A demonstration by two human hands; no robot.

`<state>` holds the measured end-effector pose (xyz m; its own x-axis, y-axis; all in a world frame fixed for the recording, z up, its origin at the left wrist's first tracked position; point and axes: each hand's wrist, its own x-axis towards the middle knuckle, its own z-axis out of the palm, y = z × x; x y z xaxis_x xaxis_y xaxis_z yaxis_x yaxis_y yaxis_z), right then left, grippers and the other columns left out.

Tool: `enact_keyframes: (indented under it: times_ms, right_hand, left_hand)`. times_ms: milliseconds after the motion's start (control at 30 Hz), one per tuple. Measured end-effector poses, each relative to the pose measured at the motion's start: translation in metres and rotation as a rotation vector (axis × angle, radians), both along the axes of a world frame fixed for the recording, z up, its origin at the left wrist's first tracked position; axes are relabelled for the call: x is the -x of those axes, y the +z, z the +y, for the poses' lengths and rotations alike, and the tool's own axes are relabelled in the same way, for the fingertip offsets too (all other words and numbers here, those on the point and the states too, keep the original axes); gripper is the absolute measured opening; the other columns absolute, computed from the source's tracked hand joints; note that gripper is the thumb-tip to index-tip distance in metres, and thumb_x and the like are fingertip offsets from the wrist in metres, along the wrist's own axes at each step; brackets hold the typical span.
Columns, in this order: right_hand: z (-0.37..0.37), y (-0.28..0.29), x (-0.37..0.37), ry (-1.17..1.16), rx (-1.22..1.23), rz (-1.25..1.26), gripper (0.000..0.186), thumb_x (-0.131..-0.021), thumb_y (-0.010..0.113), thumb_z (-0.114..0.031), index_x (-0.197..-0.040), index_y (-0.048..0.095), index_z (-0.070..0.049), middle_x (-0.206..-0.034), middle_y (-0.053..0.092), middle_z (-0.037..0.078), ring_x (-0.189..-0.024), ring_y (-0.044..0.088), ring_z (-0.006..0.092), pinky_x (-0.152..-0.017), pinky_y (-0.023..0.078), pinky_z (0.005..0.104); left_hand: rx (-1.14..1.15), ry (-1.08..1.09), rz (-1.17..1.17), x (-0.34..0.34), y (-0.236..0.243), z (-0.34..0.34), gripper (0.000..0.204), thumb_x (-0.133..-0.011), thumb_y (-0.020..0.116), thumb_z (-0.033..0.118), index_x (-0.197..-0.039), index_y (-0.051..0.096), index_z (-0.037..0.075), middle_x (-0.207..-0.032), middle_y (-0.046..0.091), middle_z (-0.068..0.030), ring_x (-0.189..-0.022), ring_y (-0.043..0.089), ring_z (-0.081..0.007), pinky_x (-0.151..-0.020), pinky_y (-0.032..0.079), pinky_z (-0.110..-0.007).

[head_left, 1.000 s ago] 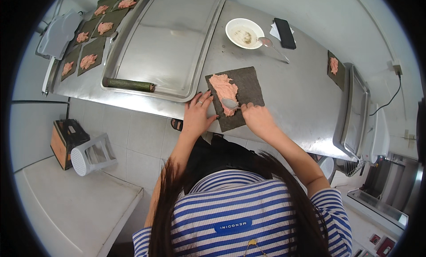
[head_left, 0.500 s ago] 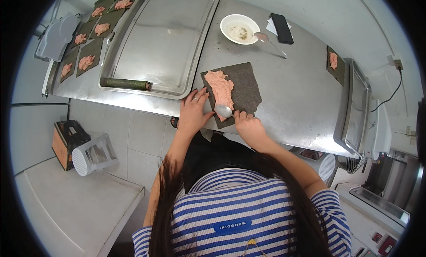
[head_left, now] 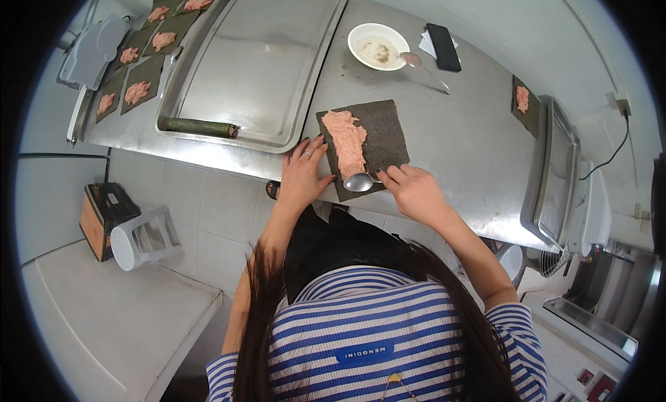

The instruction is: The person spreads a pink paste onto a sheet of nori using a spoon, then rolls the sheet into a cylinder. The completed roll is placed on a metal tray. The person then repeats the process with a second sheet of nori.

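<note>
A dark seaweed sheet [head_left: 388,142] lies near the front edge of the metal table. Along its left part runs a thick strip of pink minced paste [head_left: 345,142]. My right hand [head_left: 419,192] grips a metal spoon [head_left: 358,183], whose bowl rests at the near end of the strip. My left hand [head_left: 304,167] has its fingers stretched out and spread along the sheet's left edge, holding nothing.
Left of the sheet is a big metal tray [head_left: 243,55] with one seaweed roll [head_left: 200,128]. Several paste-topped sheets [head_left: 142,83] lie beyond it. Farther back stand a white bowl [head_left: 378,47], a second spoon [head_left: 416,62] and a phone [head_left: 443,47]. Another tray [head_left: 555,173] is at right.
My right hand has moved right and slightly away from the strip, and the spoon's bowl has shifted toward me and to the right. My left hand has stayed by the sheet's edge.
</note>
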<state>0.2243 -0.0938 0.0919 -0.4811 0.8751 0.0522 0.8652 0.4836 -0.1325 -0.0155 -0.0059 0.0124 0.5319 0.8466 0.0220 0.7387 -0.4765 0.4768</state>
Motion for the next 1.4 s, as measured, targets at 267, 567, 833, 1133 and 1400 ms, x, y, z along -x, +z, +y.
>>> enact_keyframes:
  times_ms: [267,567,833,1133,1400]
  right_hand:
    - [0.045,-0.031,0.009,-0.011,-0.109,-0.128,0.018,-0.076,0.059,-0.012,-0.092,0.064,-0.003,-0.084,0.055,0.005,-0.075,0.059,0.019,-0.066,0.05,0.0334]
    - [0.075,-0.021,0.02,-0.176,0.014,-0.085,0.017,-0.077,0.057,-0.008,-0.091,0.063,-0.001,-0.088,0.061,0.012,-0.075,0.066,0.0274,-0.06,0.053,0.0391]
    - [0.029,-0.018,0.024,-0.138,0.295,-0.093,0.013,-0.076,0.055,-0.006,-0.083,0.064,0.0,-0.089,0.061,0.015,-0.075,0.067,0.0306,-0.06,0.053,0.0409]
    - [0.008,-0.012,0.016,-0.26,0.254,-0.06,0.023,-0.075,0.055,-0.006,-0.095,0.064,0.0,-0.088,0.06,0.013,-0.075,0.066,0.0293,-0.059,0.053,0.0403]
    - [-0.024,-0.034,0.031,-0.253,0.221,-0.045,0.018,-0.075,0.054,-0.003,-0.092,0.06,0.003,-0.086,0.058,0.013,-0.071,0.065,0.0279,-0.056,0.054,0.0376]
  left_hand:
    - [0.012,-0.005,0.037,0.0,0.001,0.001,0.068,-0.069,0.079,0.028,-0.129,0.051,0.012,-0.146,0.041,0.0022,-0.134,0.037,-0.0254,-0.103,0.033,-0.047]
    - [0.035,0.013,0.012,-0.001,0.0,0.002,0.068,-0.067,0.08,0.027,-0.127,0.052,0.011,-0.144,0.043,0.0001,-0.133,0.038,-0.0258,-0.105,0.031,-0.048]
    - [0.017,-0.006,0.003,0.0,0.0,0.001,0.069,-0.067,0.08,0.026,-0.127,0.052,0.01,-0.143,0.043,-0.0009,-0.133,0.039,-0.0268,-0.104,0.032,-0.047]
    - [0.013,-0.015,-0.02,-0.002,-0.001,0.003,0.067,-0.067,0.08,0.023,-0.126,0.052,0.008,-0.143,0.044,-0.0025,-0.132,0.039,-0.0286,-0.104,0.033,-0.045]
    - [0.01,-0.013,-0.002,-0.002,0.0,0.002,0.067,-0.067,0.079,0.023,-0.127,0.051,0.008,-0.144,0.043,-0.003,-0.133,0.038,-0.0287,-0.104,0.033,-0.045]
